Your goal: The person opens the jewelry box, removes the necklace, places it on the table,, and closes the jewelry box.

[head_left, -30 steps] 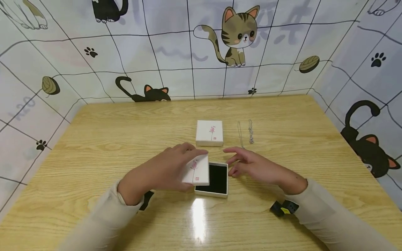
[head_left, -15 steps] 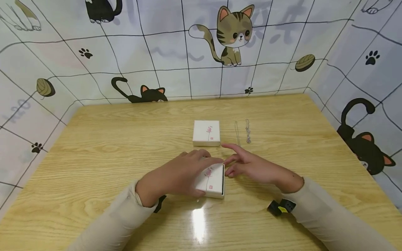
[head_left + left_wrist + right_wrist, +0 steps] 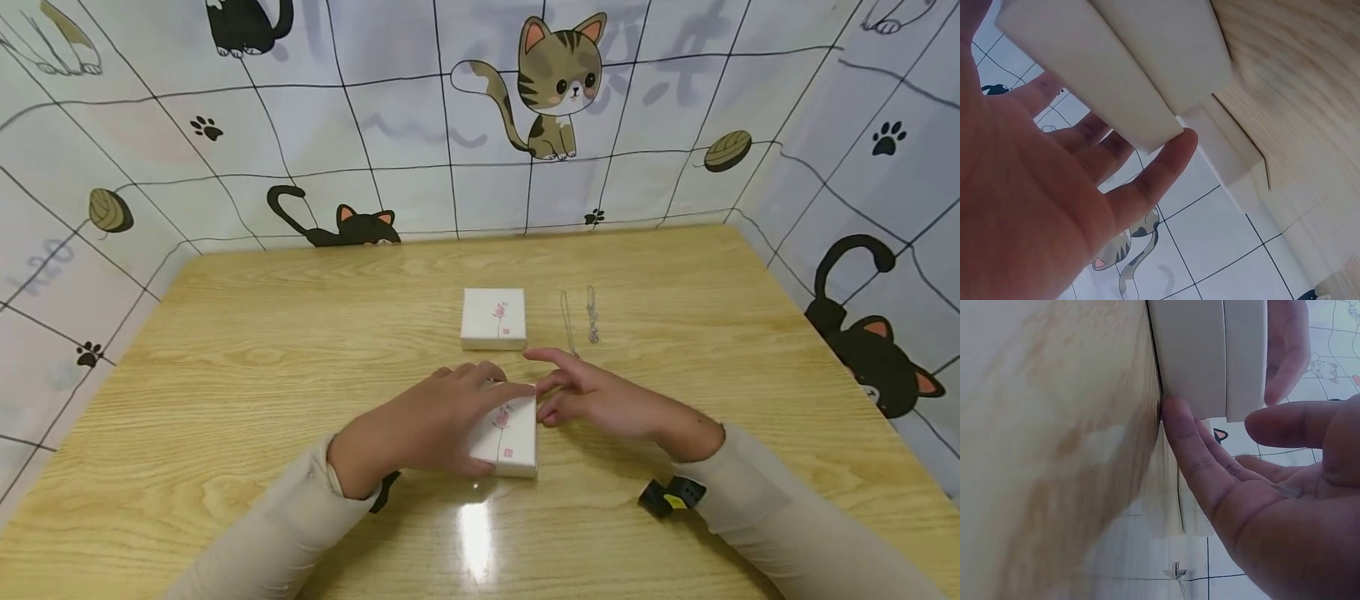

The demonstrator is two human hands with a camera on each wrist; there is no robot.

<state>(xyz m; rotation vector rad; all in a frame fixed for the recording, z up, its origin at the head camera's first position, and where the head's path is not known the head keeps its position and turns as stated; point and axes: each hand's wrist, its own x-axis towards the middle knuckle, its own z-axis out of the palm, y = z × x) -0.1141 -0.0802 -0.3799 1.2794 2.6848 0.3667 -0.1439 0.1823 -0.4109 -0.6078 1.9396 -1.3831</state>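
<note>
A white jewelry box (image 3: 517, 454) with a pink flower print lies on the table, its lid (image 3: 502, 429) seated over the base. My left hand (image 3: 423, 421) holds this lid by its opposite edges, thumb at the near side and fingers at the far side. In the left wrist view a seam shows between lid (image 3: 1091, 69) and base (image 3: 1172, 50). At the box's right side is my right hand (image 3: 600, 396), fingers extended. One of its fingertips touches the base (image 3: 1191, 356) low down, in the right wrist view.
Behind stands a second, matching white box (image 3: 493, 319), closed. Right of it two thin silver chains, one plain (image 3: 567, 321) and one thicker (image 3: 592, 315), lie on the wooden table (image 3: 300, 333). A cat-print cloth (image 3: 405, 125) encloses the back and sides.
My left hand has brought the lid rightward over the open base and down onto it, covering the black lining. The right hand has stayed by the box's right side.
</note>
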